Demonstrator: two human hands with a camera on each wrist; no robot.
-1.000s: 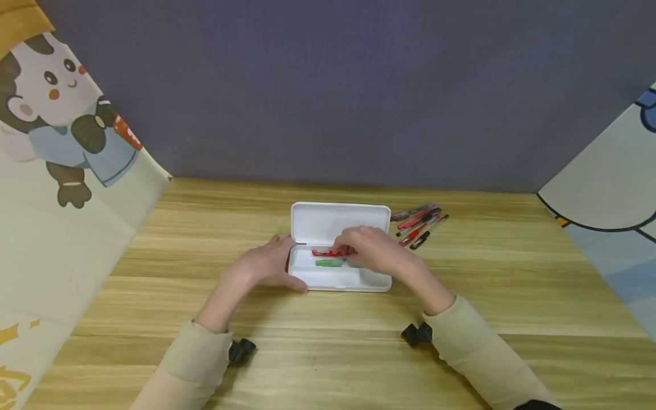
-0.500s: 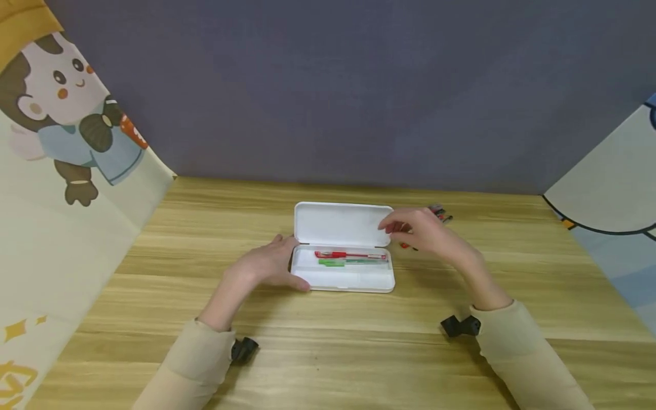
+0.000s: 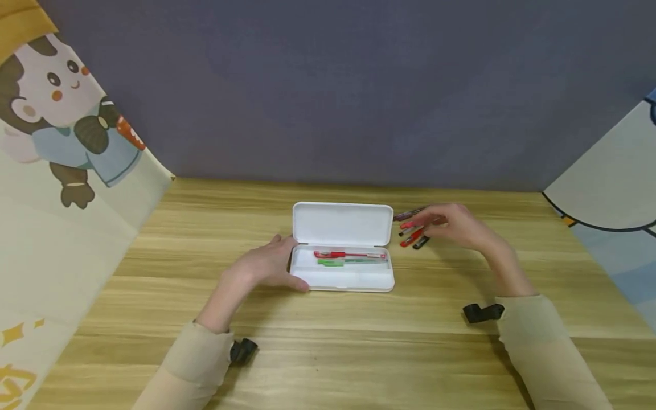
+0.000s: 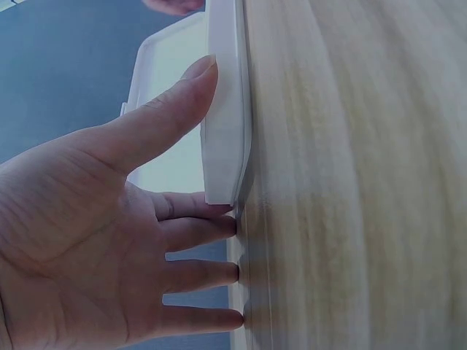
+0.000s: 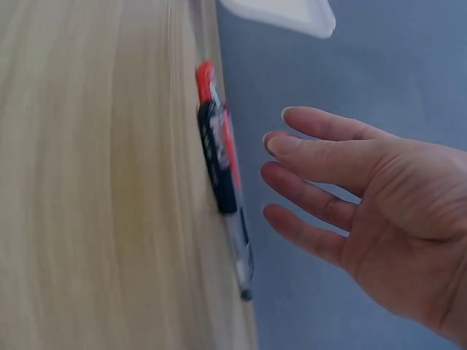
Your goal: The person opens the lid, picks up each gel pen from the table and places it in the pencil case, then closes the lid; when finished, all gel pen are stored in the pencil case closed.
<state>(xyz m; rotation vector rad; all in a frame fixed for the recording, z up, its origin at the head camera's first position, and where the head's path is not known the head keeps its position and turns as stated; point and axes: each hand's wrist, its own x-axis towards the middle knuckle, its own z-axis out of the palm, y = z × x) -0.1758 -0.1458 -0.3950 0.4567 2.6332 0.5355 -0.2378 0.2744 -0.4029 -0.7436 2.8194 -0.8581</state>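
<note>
A white pencil case (image 3: 351, 280) lies with its lid raised on the wooden table; inside are a red pen (image 3: 338, 255) and a green pen (image 3: 332, 262). My left hand (image 3: 266, 265) spans the case's left end, thumb against the front wall and the other fingers straight, tips down at the table, as the left wrist view shows. My right hand (image 3: 453, 225) hovers above the loose pens right of the case, fingers slightly bent and holding nothing. In the right wrist view a black-capped pen (image 5: 217, 157) lies below the fingertips, apart from them.
Several loose pens, among them a red-capped pen (image 3: 411, 237) and a dark pen (image 3: 408, 214), lie by the lid's right side, partly hidden by my hand. A grey-blue panel (image 3: 348, 97) stands along the table's (image 3: 328, 353) back edge, with printed walls at both sides.
My right hand has left the case and moved right to above the loose pens. The red and green pens stay behind in the case. My left hand keeps its place.
</note>
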